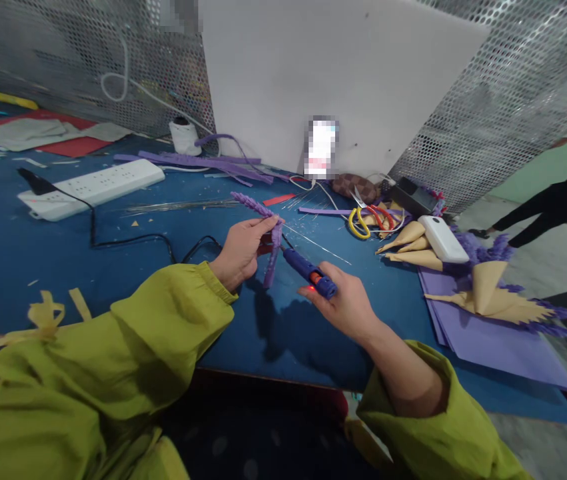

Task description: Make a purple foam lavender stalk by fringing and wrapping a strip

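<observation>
Between the thumb and fingers of my left hand (244, 247) is a purple paper flower stem (253, 203), its braided-looking tip pointing up and left. A loose purple strip (272, 261) hangs from it below my fingers. My right hand (346, 300) is closed around a blue glue gun (306, 267) with a small red light glowing near my thumb. The gun's nozzle points up and left, close to the hanging strip; whether they touch I cannot tell. A black cord (133, 240) runs along the table to the left of my hands.
A white power strip (98, 187) lies left. Purple strips (198, 163) and thin wires (183, 205) lie behind my hands. A lit phone (322, 150) leans on a white board. Yellow-handled scissors (359, 223), tan paper cones (413, 257) and purple sheets (503, 347) sit right. A person (543, 207) stands beyond.
</observation>
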Tool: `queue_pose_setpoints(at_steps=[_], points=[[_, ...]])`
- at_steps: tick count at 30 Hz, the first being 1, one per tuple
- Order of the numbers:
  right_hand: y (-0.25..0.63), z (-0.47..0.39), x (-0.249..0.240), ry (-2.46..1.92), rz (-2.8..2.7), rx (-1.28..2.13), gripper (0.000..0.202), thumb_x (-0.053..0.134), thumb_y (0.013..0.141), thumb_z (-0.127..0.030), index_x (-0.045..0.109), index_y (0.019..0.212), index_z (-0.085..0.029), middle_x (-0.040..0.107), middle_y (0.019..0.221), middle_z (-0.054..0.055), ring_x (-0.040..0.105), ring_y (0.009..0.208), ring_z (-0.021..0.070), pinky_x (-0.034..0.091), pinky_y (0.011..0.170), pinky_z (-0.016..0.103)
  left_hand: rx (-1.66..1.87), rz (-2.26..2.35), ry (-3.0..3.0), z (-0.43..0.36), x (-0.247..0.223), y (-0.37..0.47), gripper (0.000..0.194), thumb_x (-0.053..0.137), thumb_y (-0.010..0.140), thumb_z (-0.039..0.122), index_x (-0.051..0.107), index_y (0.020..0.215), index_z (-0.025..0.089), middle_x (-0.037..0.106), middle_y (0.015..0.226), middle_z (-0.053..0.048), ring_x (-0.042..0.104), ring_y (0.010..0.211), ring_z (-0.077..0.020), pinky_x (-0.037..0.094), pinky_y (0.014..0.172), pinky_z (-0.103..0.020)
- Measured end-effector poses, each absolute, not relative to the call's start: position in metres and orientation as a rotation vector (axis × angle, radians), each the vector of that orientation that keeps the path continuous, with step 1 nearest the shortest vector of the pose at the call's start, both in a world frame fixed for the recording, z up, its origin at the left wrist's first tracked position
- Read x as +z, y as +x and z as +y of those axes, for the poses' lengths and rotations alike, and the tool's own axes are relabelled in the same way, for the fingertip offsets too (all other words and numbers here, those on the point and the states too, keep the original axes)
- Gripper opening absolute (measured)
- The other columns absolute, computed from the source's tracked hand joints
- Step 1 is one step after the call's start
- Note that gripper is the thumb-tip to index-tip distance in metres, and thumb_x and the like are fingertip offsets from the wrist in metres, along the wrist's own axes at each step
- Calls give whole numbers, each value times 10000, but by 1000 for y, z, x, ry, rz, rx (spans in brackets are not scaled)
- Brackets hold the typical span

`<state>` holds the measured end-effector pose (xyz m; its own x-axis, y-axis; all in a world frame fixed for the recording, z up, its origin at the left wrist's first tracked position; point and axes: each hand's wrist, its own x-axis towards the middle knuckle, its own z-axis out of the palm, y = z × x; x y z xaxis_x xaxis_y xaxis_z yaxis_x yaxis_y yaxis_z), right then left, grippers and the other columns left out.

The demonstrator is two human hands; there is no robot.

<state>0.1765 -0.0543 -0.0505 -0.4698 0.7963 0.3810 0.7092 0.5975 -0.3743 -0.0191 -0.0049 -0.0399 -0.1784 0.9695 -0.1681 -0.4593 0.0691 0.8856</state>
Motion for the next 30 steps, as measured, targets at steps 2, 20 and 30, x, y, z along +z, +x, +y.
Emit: queue_pose_setpoints(at_steps=[2, 20, 30], points=[[177, -53, -50, -1221, -2288, 245, 390, 504, 906, -595, 480, 786, -224, 587, 694, 18, 541, 566, 163, 331, 536, 260, 1468, 1038, 649, -4, -39, -19, 178, 818, 627, 267, 751, 720, 131, 641, 629, 1, 502, 542, -83, 389, 521, -222], [203, -2, -61, -1208, -1033, 1574, 392, 695, 788, -537, 681, 831, -148, 675, 752, 26, 469, 437, 57, 434, 416, 203, 1605, 1032, 484, 7, -39, -29, 120, 793, 671, 242, 704, 693, 165, 620, 633, 11, 504, 550, -84, 396, 508, -210], [233, 26, -63, -1282, -880, 1630, 127, 610, 860, -231, 696, 878, -139, 717, 800, 81, 659, 625, 133, 548, 481, 202, 1394, 1039, 626, -6, -48, -17, 183, 825, 635, 279, 734, 708, 138, 633, 641, -10, 498, 551, -82, 385, 527, -214]])
